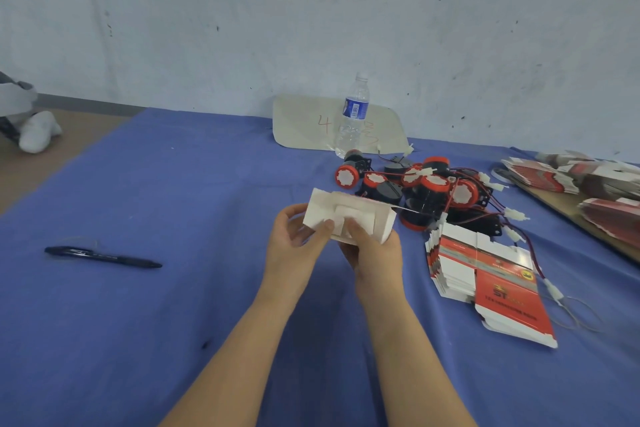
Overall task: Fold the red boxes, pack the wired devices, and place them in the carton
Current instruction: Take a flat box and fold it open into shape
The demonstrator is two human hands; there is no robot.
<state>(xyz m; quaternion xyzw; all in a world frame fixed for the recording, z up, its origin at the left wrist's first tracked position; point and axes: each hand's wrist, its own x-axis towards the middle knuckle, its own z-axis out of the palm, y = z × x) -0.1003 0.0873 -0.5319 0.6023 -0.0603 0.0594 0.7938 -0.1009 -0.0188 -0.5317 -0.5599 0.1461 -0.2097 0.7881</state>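
A half-folded box [349, 217], its white inner side facing me, is held above the blue cloth at centre. My left hand [299, 239] grips its left end with the thumb on the flaps. My right hand [372, 248] holds it from below right, thumb pressing the middle flap. Behind it lies a pile of black and red wired devices [429, 191] with red and black leads and white plugs. To the right sits a stack of flat red and white boxes [485, 282]. No carton shows.
A dark pen [104, 256] lies on the blue cloth [173, 204] at left. A water bottle [353, 114] stands on a cardboard sheet [304, 125] by the wall. More flat box bundles [588, 187] rest on a board at far right.
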